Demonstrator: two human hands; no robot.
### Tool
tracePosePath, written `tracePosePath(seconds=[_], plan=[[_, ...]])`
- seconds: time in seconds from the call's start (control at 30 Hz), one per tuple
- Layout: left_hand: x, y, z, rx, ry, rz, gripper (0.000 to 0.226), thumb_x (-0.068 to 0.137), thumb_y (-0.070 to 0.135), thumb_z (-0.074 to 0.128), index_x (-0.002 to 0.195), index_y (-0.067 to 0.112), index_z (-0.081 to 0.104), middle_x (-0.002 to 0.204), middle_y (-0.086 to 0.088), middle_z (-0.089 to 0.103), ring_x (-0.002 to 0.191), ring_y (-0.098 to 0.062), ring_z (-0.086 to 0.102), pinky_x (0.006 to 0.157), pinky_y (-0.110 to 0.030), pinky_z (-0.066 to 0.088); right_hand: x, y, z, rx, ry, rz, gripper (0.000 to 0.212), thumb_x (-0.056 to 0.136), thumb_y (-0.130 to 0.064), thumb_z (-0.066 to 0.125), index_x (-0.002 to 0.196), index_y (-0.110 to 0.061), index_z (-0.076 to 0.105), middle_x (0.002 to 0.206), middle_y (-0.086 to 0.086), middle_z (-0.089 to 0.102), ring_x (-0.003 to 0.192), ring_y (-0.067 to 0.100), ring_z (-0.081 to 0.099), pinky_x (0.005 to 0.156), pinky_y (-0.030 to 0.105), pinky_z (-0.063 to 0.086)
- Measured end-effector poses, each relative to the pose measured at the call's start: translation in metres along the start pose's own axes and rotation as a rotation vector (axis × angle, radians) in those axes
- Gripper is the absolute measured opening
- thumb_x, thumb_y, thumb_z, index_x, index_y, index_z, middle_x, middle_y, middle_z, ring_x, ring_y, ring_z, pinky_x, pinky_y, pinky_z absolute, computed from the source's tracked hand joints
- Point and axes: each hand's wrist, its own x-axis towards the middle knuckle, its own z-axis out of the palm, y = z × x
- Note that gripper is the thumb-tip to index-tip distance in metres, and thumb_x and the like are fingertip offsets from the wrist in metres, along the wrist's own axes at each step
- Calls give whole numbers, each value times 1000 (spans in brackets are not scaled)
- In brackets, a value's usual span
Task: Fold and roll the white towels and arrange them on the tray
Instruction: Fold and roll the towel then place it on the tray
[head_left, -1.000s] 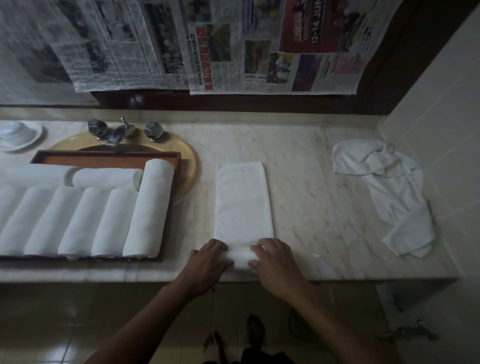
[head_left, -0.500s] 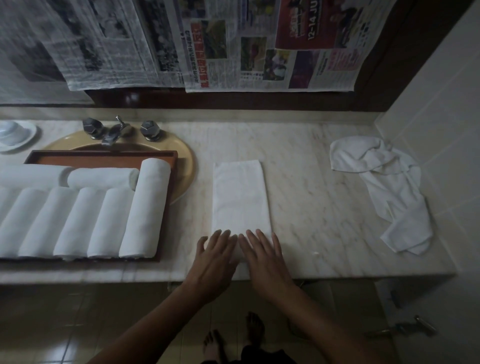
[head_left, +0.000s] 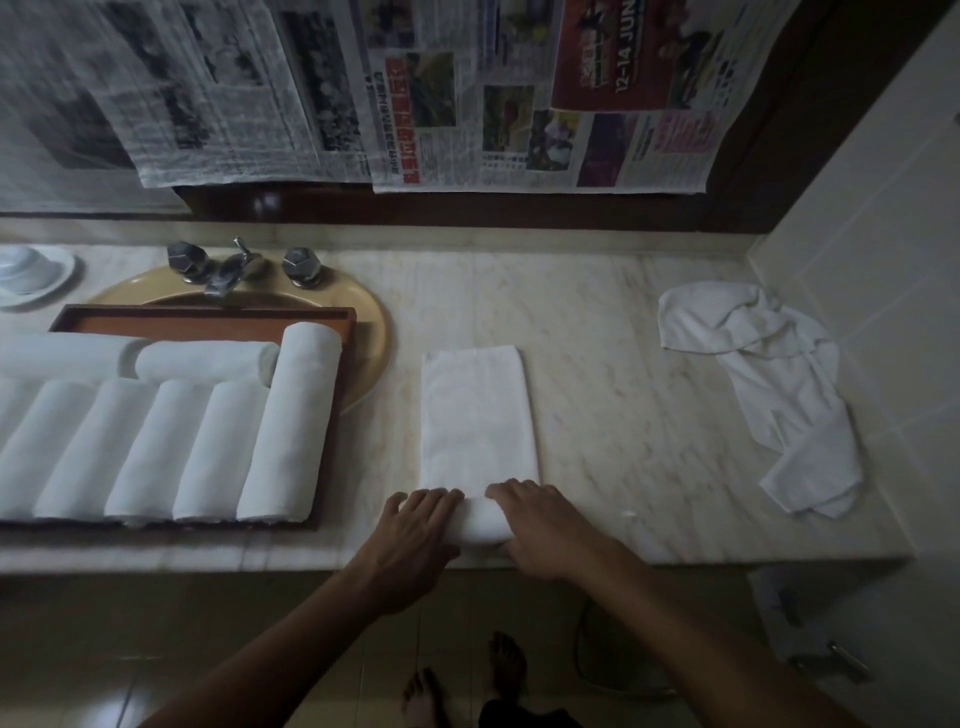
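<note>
Folded towel (head_left: 478, 415) lay as a long strip at mid front edge of the worktop (head_left: 623, 415), with its near end rolled up. Left hand (head_left: 415, 535) and right hand (head_left: 540, 530) sat on that roll, fingers curled over it, and the roll showed between them. Roll ends were hidden under the palms. Light was dim, so the grip was probably light. Rolled towels (head_left: 156, 447) on the tray (head_left: 208, 317) at the left end were cut off by the frame.

Red newspaper advert (head_left: 613, 57), "12-14 JUN", seemingly cut off, other print illegible
</note>
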Motion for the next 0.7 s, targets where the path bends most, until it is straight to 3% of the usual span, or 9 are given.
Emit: tracePosePath(seconds=[0.13, 0.23, 0.43, 0.5, 0.6, 0.7], plan=[[-22, 2, 1, -107, 20, 36, 51, 95, 53, 46, 138, 27, 40, 138, 6, 51, 119, -14, 54, 96, -35, 47, -17, 3, 3, 195, -73, 72, 60, 91, -46, 73, 139, -26, 43, 139, -1, 49, 120, 20, 49, 97, 34, 42], [-21, 2, -6, -197, 14, 13, 42, 98, 51, 45, 134, 31, 43, 128, 12, 46, 104, -11, 51, 86, -35, 45, -17, 8, 4, 264, -87, 73, 54, 95, -51, 66, 139, -25, 48, 140, -4, 44, 126, 15, 42, 100, 28, 37], [-3, -2, -18, -241, -54, -63, 42, 98, 52, 50, 135, 33, 47, 131, 13, 45, 107, -9, 44, 89, -31, 38, -13, 4, 5, 127, -18, 165, 55, 100, -57, 46, 148, -28, 46, 145, -3, 41, 132, 21, 34, 111, 41, 31], [4, -4, -23, -229, -98, -80, 43, 99, 52, 50, 137, 31, 48, 131, 11, 46, 110, -11, 43, 92, -32, 36, -20, -6, 9, 69, 150, 153, 54, 98, -50, 52, 146, -24, 49, 142, 0, 46, 130, 24, 40, 110, 43, 36], [13, -8, -29, -206, -185, -125, 56, 94, 62, 41, 138, 29, 50, 132, 8, 48, 114, -15, 42, 93, -36, 35, -33, -27, 29, 12, 408, 79, 49, 87, -25, 65, 135, -18, 58, 133, 5, 56, 119, 29, 54, 103, 47, 46], [20, -9, -34, -268, -233, -196, 81, 77, 73, 26, 139, 27, 52, 133, 7, 49, 118, -18, 43, 96, -40, 37, -38, -39, 50, -53, 400, 89, 66, 82, -14, 58, 148, -13, 48, 152, 12, 46, 141, 37, 43, 116, 57, 28]])
